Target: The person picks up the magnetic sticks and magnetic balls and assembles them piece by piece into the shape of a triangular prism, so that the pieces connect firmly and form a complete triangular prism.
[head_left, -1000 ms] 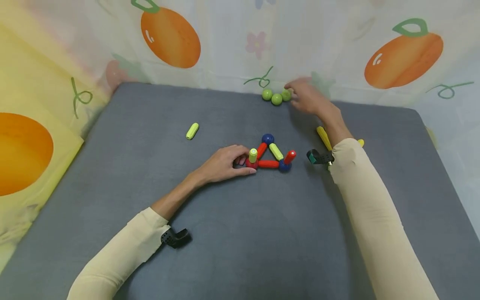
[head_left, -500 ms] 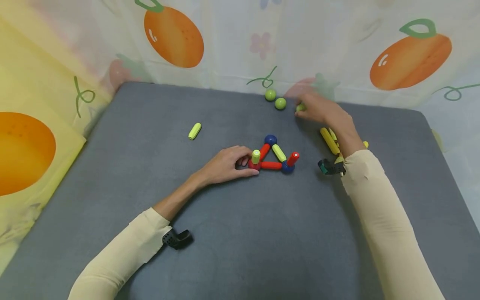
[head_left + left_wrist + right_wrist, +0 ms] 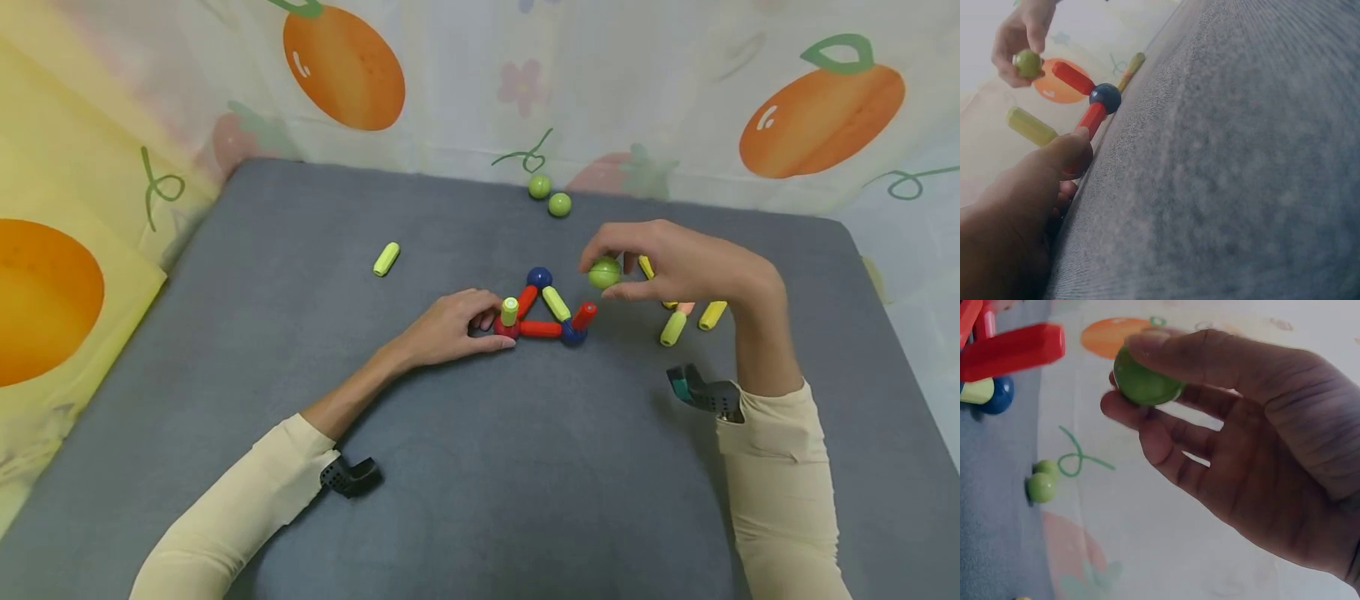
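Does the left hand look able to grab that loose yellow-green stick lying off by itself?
Probably yes: nothing visible lies between the left hand and the loose yellow-green stick. That hand holds the red ball, though, so it would likely have to let go first.

My head view: from above, forward and down over table (image 3: 465, 467). Wrist views: close, turned sideways, facing printed cloth (image 3: 1135, 537); both share green ball (image 3: 1147, 381) in my right hand (image 3: 1254, 437).
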Action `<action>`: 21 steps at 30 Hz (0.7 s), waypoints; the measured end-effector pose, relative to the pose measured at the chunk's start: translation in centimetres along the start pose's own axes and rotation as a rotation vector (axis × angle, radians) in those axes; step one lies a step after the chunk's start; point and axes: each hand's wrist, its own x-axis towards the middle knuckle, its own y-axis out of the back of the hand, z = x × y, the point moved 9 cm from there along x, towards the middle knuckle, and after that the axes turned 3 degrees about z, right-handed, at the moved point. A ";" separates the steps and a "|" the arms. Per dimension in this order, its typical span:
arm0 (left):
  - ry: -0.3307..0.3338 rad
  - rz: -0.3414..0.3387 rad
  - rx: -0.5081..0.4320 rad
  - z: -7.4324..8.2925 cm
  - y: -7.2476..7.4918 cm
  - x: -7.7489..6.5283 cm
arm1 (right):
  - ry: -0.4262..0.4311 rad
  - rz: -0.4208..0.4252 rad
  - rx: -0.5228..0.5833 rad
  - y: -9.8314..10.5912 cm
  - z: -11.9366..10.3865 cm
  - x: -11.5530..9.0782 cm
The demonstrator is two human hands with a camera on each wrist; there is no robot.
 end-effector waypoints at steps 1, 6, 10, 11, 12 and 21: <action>-0.002 -0.001 0.002 0.0 0.0 0.1 | 0.029 -0.006 0.009 -0.1 -0.5 0.0; -0.011 -0.013 0.006 0.0 -0.1 0.3 | 0.038 -0.125 0.050 -1.6 -1.1 0.4; -0.010 -0.009 0.003 0.0 0.0 0.3 | -0.034 -0.192 0.024 -2.4 -0.8 0.5; -0.009 -0.008 0.002 0.0 0.0 0.3 | -0.045 -0.196 0.016 -2.5 -0.7 0.4; -0.008 -0.007 0.002 0.0 0.0 0.3 | -0.053 -0.198 0.012 -2.5 -0.7 0.4; 0.001 -0.007 0.006 -0.2 0.0 0.0 | -0.065 -0.215 0.002 -2.9 -0.8 0.8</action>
